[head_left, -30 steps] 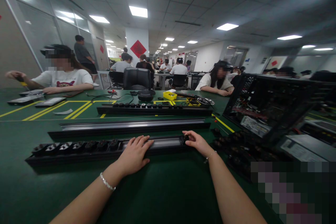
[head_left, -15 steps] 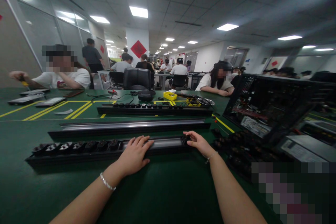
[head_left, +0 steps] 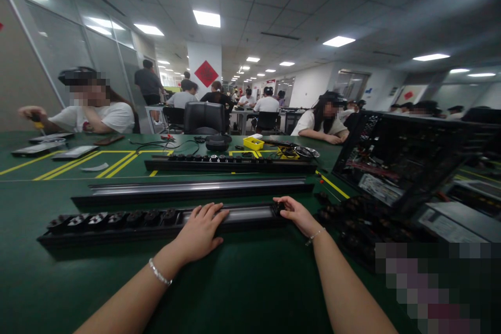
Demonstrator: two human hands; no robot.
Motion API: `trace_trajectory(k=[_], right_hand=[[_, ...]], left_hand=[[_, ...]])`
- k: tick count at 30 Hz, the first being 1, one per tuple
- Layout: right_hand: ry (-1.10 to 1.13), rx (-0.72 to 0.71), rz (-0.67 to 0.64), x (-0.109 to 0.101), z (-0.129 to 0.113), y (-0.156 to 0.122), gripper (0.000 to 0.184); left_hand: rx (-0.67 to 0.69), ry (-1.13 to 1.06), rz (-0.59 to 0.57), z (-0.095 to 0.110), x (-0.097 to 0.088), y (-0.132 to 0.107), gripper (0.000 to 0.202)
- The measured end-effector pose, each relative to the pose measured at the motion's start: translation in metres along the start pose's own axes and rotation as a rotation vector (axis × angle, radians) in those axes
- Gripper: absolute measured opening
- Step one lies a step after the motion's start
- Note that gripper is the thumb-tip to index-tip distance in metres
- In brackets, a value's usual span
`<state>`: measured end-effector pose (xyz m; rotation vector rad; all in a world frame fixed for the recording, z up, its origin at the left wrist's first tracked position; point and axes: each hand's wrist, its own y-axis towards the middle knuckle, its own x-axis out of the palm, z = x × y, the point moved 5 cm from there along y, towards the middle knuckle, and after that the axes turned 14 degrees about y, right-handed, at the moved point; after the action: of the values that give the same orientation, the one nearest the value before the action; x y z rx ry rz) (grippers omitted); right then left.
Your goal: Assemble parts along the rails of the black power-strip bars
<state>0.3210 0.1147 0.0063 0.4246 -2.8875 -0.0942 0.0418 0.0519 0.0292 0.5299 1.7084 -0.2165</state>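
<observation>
A long black power strip rail [head_left: 117,222] lies across the green table in front of me, with several socket modules seated along its left half and a bare metal channel [head_left: 246,212] on its right half. My left hand [head_left: 199,232] rests flat on the rail's middle, fingers stretched over the channel. At the rail's right end my right hand [head_left: 295,213] has its fingertips pinched on a small black socket module [head_left: 278,207].
Two more rails lie beyond: an empty one [head_left: 195,189] and one with sockets [head_left: 230,163]. A pile of loose black modules [head_left: 352,224] sits right, beside an open computer case [head_left: 403,156]. A yellow box [head_left: 253,142] and seated people lie beyond.
My hands and the rail have hardly moved. A standing person in the far left background has walked to the right.
</observation>
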Motion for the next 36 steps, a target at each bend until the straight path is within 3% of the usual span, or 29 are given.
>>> trace_trajectory(k=[36], right_hand=[[-0.021, -0.029, -0.001, -0.01, 0.0, -0.003, 0.037]], left_hand=[[0.003, -0.009, -0.017, 0.0, -0.003, 0.0, 0.065]])
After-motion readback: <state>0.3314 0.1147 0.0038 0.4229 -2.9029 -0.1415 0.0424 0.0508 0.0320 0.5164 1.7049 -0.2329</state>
